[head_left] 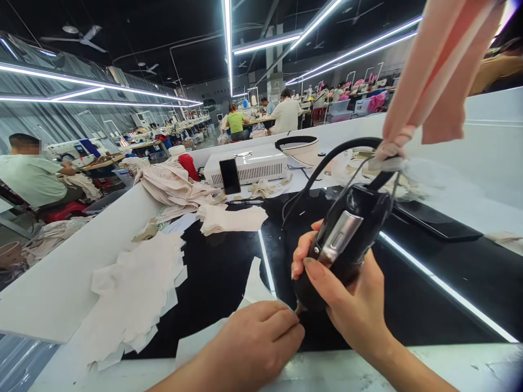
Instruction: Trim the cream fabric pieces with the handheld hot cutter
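My right hand [354, 305] is wrapped round a black corded hand tool [347, 234] with a silver lever on its side; its exact kind I cannot tell. The tool is tilted, its lower end close to my left fingertips. A pink cloth strip [429, 81] is knotted at its top and runs upward. My left hand [261, 337] is closed at the near edge of the black glossy worktop [220, 272], fingers curled on a white fabric piece [254, 283]. Much of that piece is hidden beneath the hand.
Stacked pale fabric pieces [134, 288] lie at left, with a smaller stack [232, 219] farther back. Behind stand a phone [229, 176] and a white vented box [261, 167]. A black cable [322, 163] arches from the tool. White side walls border the table; people sit at machines beyond.
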`<act>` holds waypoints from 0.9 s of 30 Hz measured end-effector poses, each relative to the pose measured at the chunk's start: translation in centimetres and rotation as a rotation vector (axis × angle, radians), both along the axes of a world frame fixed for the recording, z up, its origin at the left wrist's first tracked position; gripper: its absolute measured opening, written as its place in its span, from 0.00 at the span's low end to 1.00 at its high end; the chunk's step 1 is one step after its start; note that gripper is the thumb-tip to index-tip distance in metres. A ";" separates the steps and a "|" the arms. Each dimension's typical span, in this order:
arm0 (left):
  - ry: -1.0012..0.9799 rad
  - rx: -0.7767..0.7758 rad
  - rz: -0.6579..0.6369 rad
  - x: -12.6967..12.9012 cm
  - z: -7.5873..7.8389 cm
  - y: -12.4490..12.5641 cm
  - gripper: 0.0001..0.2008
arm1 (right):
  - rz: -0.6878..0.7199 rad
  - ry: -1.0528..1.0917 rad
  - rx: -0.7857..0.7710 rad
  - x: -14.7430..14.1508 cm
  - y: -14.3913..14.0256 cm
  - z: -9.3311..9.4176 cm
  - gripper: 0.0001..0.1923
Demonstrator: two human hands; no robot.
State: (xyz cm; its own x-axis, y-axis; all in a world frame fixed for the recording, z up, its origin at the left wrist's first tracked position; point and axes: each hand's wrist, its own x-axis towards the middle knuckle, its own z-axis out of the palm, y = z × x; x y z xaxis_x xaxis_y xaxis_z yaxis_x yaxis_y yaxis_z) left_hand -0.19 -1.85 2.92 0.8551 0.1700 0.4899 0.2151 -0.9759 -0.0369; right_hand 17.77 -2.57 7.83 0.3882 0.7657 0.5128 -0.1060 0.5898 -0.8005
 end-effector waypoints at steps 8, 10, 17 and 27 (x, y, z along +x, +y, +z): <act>0.006 -0.054 0.034 -1.2 -1.3 1.0 0.10 | 0.037 0.026 0.004 -0.1 -0.1 0.5 0.13; 0.019 -0.092 0.062 -1.6 -1.2 1.0 0.10 | 0.041 0.026 0.002 -0.1 -0.2 0.4 0.13; 0.020 -0.095 0.104 -1.6 -1.2 0.7 0.10 | 0.040 0.015 0.014 -0.1 -0.2 0.0 0.12; 0.025 -0.076 0.131 -1.8 -0.8 0.2 0.12 | 0.031 0.023 0.003 -0.2 -0.2 -0.7 0.13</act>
